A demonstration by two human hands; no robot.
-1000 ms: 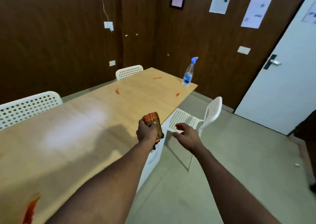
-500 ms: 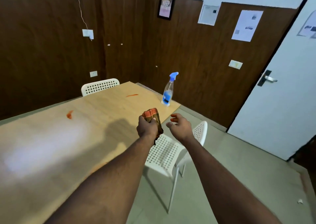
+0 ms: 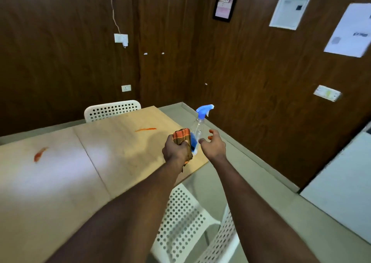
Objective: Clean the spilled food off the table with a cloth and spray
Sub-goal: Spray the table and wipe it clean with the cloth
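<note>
In front of you, a long pale wooden table (image 3: 120, 162) runs toward the corner of a room lined with dark brown wall panels (image 3: 60, 61). One orange-red smear (image 3: 145, 130) lies near the table's far end, and a second smear (image 3: 40, 154) lies further to your left. A white perforated chair (image 3: 112, 110) stands at the far end of the table, and another white chair (image 3: 184, 222) sits below your forearms at the near edge. A framed poster (image 3: 225, 1) and sheets of paper (image 3: 349, 31) hang on the right-hand wall. Your left hand (image 3: 176, 152) is clenched around a bunched orange striped cloth (image 3: 181, 135), held above the table's right edge. The spray bottle (image 3: 198, 126), clear with a blue trigger head, stands upright on the table near that edge, its lower part hidden behind the cloth. Your right hand (image 3: 212, 146) holds nothing: its fingers are spread and loosely curved just beside the bottle, and you cannot tell whether the thumb touches it.
</note>
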